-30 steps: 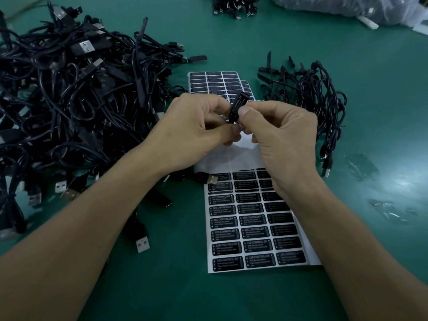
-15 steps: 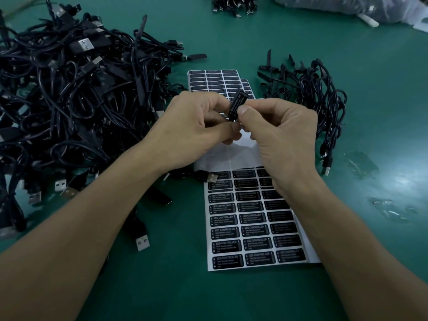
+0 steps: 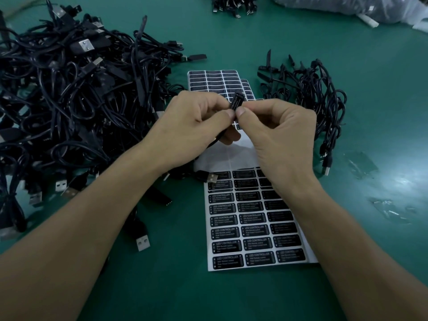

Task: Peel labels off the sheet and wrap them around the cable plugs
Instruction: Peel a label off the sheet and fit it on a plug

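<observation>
1. Both hands were raised above the green desk and met over the upper part of the near label sheet.
2. The left hand pinched a small black plug between thumb and forefinger, with its other fingers curled underneath.
3. The right hand pinched the same plug from the other side, fingers clenched, and its thumb tip lay just beside the left thumb tip.
4. The plug stood tilted, with its upper end poking out above the fingertips and leaning away to the right.
5. A black label with white lettering lay along the plug's visible face. How far round it reached could not be told.
6. The plug's thin black cable ran down and left beneath the left palm.
7. The near label sheet lay flat under the wrists. Its lower part carried rows of black labels, three across, and its upper part was bare white backing.
8. More label sheets lay beyond the hands, partly hidden by them.
9. A large tangle of black cables covered the desk on the left, and a smaller bundle lay on the right.
10. A loose USB connector touched the near sheet's left edge.
11. Scraps of clear film lay on the desk at the right.
12. A plastic bag sat at the far edge.
</observation>
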